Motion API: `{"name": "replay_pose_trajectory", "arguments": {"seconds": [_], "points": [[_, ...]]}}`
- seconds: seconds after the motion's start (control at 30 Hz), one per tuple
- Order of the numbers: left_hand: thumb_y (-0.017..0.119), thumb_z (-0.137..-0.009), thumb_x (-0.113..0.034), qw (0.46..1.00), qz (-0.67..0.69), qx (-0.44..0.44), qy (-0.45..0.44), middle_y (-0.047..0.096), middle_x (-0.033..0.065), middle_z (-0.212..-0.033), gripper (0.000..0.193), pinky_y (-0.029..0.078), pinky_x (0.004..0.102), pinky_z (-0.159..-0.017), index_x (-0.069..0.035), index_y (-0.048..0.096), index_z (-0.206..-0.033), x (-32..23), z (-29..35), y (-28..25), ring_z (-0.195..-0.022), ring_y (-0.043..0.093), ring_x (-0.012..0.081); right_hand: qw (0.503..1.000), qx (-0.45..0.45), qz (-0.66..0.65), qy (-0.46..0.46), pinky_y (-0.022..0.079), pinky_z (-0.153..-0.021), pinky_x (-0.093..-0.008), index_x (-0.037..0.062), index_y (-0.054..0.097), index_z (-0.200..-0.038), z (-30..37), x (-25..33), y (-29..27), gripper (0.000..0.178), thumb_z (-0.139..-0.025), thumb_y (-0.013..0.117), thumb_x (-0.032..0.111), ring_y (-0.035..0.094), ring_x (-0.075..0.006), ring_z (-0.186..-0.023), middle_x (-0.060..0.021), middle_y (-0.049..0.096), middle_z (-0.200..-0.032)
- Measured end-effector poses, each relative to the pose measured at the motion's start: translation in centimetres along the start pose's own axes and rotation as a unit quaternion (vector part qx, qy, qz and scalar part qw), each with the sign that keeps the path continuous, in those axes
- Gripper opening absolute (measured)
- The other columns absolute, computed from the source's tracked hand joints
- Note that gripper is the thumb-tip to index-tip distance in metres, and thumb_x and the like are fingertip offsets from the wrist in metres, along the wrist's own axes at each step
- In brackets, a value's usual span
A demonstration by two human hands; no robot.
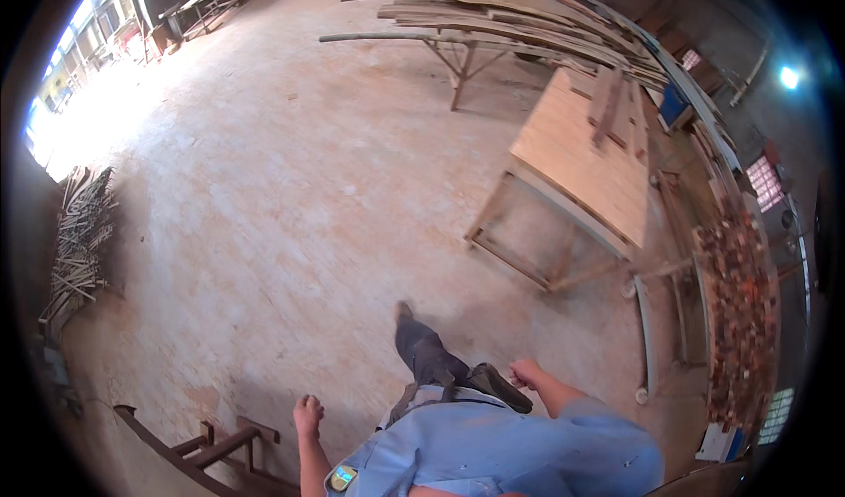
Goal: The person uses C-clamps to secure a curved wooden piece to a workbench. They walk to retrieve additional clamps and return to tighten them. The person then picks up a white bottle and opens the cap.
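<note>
My left hand (308, 415) hangs at my left side with its fingers curled in and nothing visible in it. It is nearest to a dark wooden frame (231, 449) that stands low at the left, but the two are apart. On my other side, my right hand (526, 374) is closed in a loose fist, and no object shows in it either. It is out past my hip, over the concrete floor. One leg in dark trousers (425, 349) is stretched forward in a stride.
A plywood-topped table (581, 158) with loose boards (612, 110) stands ahead right. Behind it, long planks (502, 17) lie on trestles. Stacked wood pieces (739, 321) line the right side, near a wheeled metal frame (645, 338). A heap of thin sticks (81, 242) lies left.
</note>
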State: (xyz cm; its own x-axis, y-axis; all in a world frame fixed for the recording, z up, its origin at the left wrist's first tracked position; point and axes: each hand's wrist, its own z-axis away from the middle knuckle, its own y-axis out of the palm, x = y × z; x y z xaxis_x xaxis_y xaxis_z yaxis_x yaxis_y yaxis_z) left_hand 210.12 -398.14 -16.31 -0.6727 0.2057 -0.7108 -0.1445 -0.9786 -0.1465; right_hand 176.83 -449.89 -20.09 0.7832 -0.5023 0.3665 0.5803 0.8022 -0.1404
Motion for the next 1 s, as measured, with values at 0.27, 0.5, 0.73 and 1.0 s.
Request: {"name": "replay_pose_trajectory", "arguments": {"seconds": [0.27,0.5,0.73,1.0], "points": [[0.053,-0.089,-0.017,0.996,0.029,-0.022,-0.087,0.054,0.0037,-0.069,0.017,0.043,0.0273,-0.045,-0.001,0.059,-0.088,-14.8,-17.4,-4.2,-0.054,0.054,0.014,0.948,0.021,0.317,-0.022,0.05,-0.048,-0.0358,0.004,0.062,-0.08,-13.0,35.4,15.6,0.02,-0.089,0.053,0.02,0.061,-0.0208,-0.058,-0.0093,0.061,-0.071],[0.054,-0.086,-0.02,0.944,-0.326,0.038,-0.022,0.055,0.0061,-0.065,0.02,0.046,0.0305,-0.049,-0.002,0.06,-0.082,-29.4,-31.1,4.0,-0.056,0.057,0.0165,0.955,0.072,0.127,-0.26,0.045,-0.048,-0.0313,0.0045,0.054,-0.076,-18.0,74.7,32.2,0.024,-0.094,0.051,0.02,0.052,-0.0162,-0.051,-0.0054,0.055,-0.064],[0.055,-0.085,-0.022,0.884,-0.452,0.073,0.089,0.054,0.0076,-0.061,0.023,0.047,0.0336,-0.05,-0.002,0.06,-0.076,-46.6,-55.4,5.3,-0.057,0.058,0.018,0.963,0.017,0.124,-0.237,0.045,-0.047,-0.0305,0.0058,0.057,-0.073,-23.5,94.3,42.0,0.025,-0.093,0.053,0.02,0.054,-0.0154,-0.051,-0.005,0.056,-0.063],[0.054,-0.094,-0.026,0.995,-0.097,-0.028,-0.001,0.055,0.0018,-0.071,0.02,0.045,0.0265,-0.051,-0.006,0.058,-0.092,-82.7,-86.5,4.3,-0.061,0.054,0.0119,0.996,-0.047,-0.043,-0.059,0.049,-0.045,-0.0332,0.007,0.055,-0.071,-32.6,107.3,48.1,0.017,-0.086,0.054,0.016,0.055,-0.0178,-0.05,-0.0053,0.053,-0.061]]}}
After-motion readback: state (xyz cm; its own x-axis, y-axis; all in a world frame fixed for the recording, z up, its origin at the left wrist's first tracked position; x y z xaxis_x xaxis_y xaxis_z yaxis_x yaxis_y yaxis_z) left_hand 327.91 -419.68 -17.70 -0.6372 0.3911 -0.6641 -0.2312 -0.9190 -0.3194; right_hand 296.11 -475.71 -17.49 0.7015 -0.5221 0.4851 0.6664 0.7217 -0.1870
